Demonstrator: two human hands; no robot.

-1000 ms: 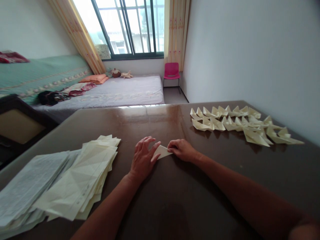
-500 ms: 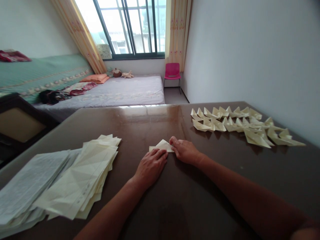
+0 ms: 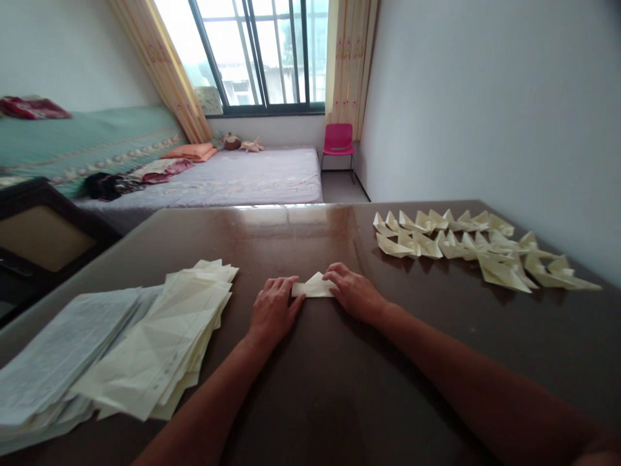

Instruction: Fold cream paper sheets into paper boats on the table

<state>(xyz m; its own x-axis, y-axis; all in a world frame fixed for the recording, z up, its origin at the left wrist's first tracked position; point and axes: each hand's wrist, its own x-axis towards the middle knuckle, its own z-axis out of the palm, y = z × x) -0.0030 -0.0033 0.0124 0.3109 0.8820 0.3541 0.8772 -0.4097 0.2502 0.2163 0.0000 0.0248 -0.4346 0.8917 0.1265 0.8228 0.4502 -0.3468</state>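
Folded paper (image 3: 314, 291) on table (image 3: 339, 382), right of creased sheet stack (image 3: 160, 336). Left hand (image 3: 272, 309) half-curled, thumb and fingertips holding stack-side end. Right hand (image 3: 356, 295) curled over opposite end; thumb hidden, grip can't tell. Looks mid-fold, band below peak; next move likely needs firm creasing.

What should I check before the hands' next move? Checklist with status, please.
1. Folded paper resting on the table: ok.
2. Left hand at the paper's left end: ok.
3. Right hand at its right end: ok.
4. Cream sheets at left, apart from the folded paper: ok.
5. Paper boats at right, apart from both hands: ok.
6. Folded edges exactly aligned: cannot tell, too small and partly covered.
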